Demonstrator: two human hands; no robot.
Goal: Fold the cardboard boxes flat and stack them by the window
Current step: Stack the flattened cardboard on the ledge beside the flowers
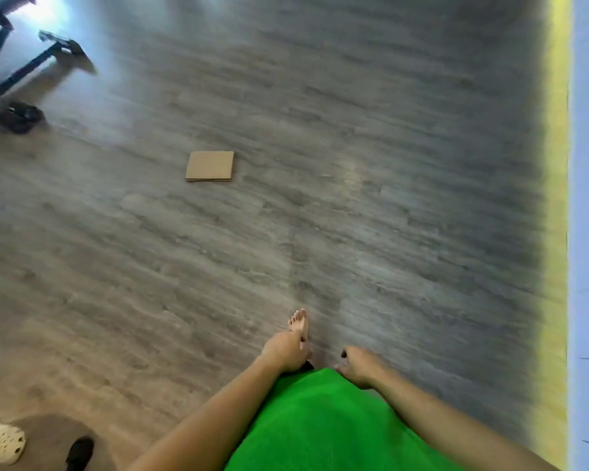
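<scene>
Grey wood floor [388, 164], blurred. Flattened cardboard box [210, 166] lies alone, well ahead of the person's bare foot [300, 322]. Left hand [286, 350] and right hand [357, 367] both empty, fingers loosely curled. Advice: approach, crouch, lift the box by opposite edges, keeping it flat.

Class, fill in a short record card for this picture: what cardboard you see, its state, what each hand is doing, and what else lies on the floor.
cardboard: one flattened box, lying on the wood floor
left hand: holds nothing, fingers loosely curled
right hand: holds nothing, fingers loosely curled
clothing: green garment
other items: white clog, dark shoe, black stand legs
window: not identifiable
</scene>
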